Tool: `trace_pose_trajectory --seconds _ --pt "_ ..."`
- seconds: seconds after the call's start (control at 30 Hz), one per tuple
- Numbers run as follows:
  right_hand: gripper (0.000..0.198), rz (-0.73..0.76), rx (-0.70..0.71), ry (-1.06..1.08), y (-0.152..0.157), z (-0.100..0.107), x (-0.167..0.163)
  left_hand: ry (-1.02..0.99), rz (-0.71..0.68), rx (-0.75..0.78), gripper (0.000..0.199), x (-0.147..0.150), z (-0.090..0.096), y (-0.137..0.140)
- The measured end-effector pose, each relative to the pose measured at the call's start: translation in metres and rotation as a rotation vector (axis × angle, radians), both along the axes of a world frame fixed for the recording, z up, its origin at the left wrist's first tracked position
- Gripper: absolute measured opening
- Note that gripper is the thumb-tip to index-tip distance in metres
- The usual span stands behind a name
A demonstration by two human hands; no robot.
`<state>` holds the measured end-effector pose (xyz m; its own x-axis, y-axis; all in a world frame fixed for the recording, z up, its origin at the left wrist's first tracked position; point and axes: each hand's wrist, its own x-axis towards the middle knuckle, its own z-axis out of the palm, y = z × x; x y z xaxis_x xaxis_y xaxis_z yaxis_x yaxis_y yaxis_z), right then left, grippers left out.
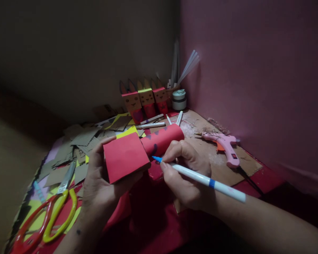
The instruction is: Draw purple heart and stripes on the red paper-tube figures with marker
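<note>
My left hand grips a paper craft figure by its square red box head. A red paper tube body extends from the box toward the right, with dark blue marks drawn along it. In my right hand is a white marker pen with a blue tip and blue band, pinched between thumb and fingers. The tip is close to the tube beside the box; whether it touches, I cannot tell.
Three finished-looking box-headed figures stand at the back beside a lidded jar. A pink glue gun lies right. Scissors and cardboard scraps cover the left. Several markers lie behind the held figure.
</note>
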<state>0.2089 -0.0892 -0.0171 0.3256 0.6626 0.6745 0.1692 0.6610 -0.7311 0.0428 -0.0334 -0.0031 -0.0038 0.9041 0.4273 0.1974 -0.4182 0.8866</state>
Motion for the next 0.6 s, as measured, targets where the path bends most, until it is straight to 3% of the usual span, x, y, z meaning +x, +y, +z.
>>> trace_pose_trajectory --seconds 0.13,0.27,0.6 --pt "0.017 -0.018 -0.027 0.022 -0.0015 0.0024 0.0024 -0.022 -0.04 0.042 0.087 -0.0008 -0.0016 0.0032" --pt "0.018 0.022 -0.046 0.037 -0.0023 0.0031 0.0044 0.036 0.002 -0.018 0.086 0.0001 0.0028 -0.0001" --pt "0.018 -0.023 0.027 0.021 0.0035 -0.0017 -0.0024 0.045 -0.016 -0.036 0.09 -0.0033 0.0013 0.0015"
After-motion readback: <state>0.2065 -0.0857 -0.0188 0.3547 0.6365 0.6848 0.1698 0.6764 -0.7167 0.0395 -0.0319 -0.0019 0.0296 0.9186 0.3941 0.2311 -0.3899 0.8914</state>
